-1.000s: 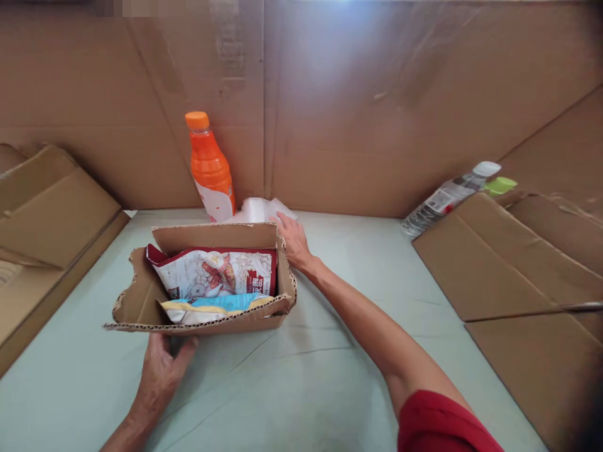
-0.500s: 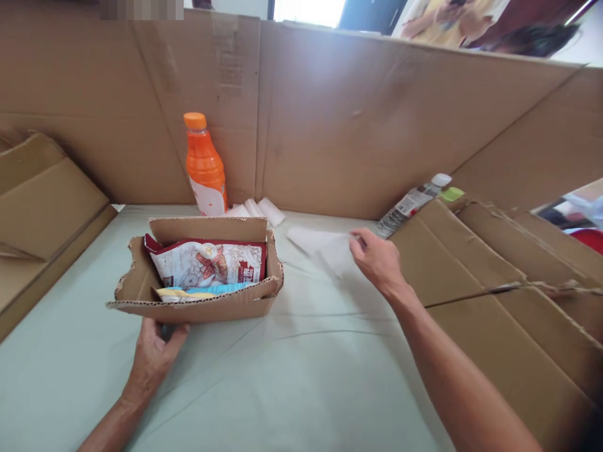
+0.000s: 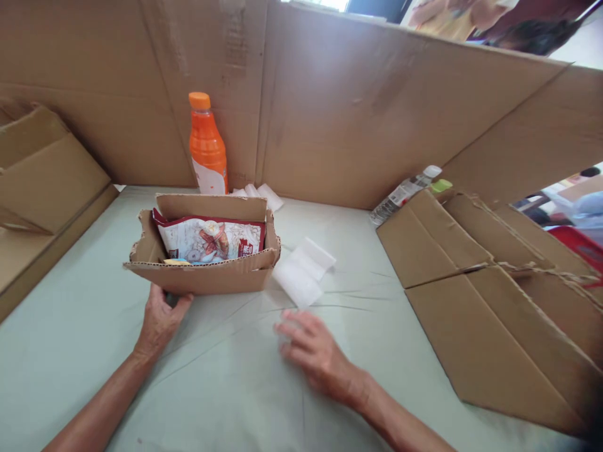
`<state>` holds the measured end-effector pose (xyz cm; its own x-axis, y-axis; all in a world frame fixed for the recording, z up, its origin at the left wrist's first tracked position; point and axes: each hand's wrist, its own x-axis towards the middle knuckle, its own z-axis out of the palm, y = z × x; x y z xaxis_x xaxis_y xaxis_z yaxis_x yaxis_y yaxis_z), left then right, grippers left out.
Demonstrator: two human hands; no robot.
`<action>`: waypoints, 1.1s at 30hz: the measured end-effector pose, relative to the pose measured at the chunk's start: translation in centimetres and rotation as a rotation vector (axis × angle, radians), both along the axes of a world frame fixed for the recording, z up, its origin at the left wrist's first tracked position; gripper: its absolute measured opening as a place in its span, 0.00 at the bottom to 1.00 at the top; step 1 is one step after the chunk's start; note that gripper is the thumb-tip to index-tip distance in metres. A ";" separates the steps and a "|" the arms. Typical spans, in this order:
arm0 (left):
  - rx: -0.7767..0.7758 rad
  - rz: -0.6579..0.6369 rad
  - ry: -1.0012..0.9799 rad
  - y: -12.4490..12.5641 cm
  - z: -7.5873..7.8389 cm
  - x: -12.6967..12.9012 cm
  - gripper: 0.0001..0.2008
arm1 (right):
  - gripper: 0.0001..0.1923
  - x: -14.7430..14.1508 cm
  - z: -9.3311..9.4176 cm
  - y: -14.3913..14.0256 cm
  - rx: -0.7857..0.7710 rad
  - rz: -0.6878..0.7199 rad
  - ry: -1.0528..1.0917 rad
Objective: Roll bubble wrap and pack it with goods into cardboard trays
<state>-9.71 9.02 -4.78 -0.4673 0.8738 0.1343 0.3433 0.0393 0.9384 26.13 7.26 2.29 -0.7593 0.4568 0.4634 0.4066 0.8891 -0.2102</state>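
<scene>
Head view: my right hand point(image 3: 315, 355) has let go of the white foam sheet point(image 3: 303, 273), which now lies on the table point(image 3: 235, 389) just beside the cardboard box point(image 3: 202, 279); fingers loose, empty. My left hand point(image 3: 162, 314) still grips the box's front wall.

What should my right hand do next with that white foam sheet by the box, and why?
Probably close the right hand on the near end of the white foam sheet and lift it. The sheet lies loose on the table beside the cardboard box, the right hand is open just short of it, and the left hand steadies the box's near wall.
</scene>
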 end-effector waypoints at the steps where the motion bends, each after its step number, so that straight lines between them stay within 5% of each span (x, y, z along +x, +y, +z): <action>1: 0.014 -0.008 0.002 0.0 0.0 0.0 0.29 | 0.13 -0.5 -0.6 -1.3 -0.089 0.089 -0.025; 3: 0.031 -0.022 0.013 0.0 -0.1 -0.1 0.29 | 0.14 -0.5 -1.6 -3.2 -0.220 0.107 -0.030; 7: 0.011 -0.021 0.039 -0.1 -0.3 -0.3 0.30 | 0.19 2.4 -1.7 -3.1 -0.215 -0.267 0.103; 12: -0.010 -0.007 0.026 -0.1 -0.2 -0.2 0.30 | 0.16 5.0 -0.9 2.7 -0.100 -0.533 0.157; 18: -0.017 -0.013 0.007 0.0 -0.1 -0.1 0.30 | 0.15 3.7 -3.1 10.2 -0.051 -0.709 -0.219; 25: -0.045 0.023 -0.004 0.0 -0.3 -0.2 0.31 | 0.14 5.9 -2.7 14.0 -0.183 -0.712 -0.126; 29: -0.052 0.023 -0.021 -0.2 -0.5 -0.2 0.29 | 0.15 6.7 -0.8 15.1 -0.467 -0.537 -0.112; 33: -0.040 0.019 -0.055 -0.2 -0.8 -0.3 0.30 | 0.17 5.8 0.5 15.2 -0.578 -0.410 -0.187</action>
<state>-10.04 8.77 -5.60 -0.4892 0.8691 0.0727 0.2898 0.0834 0.9535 31.93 22.45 2.81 -0.5174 0.8537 -0.0582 0.7583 0.4259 -0.4936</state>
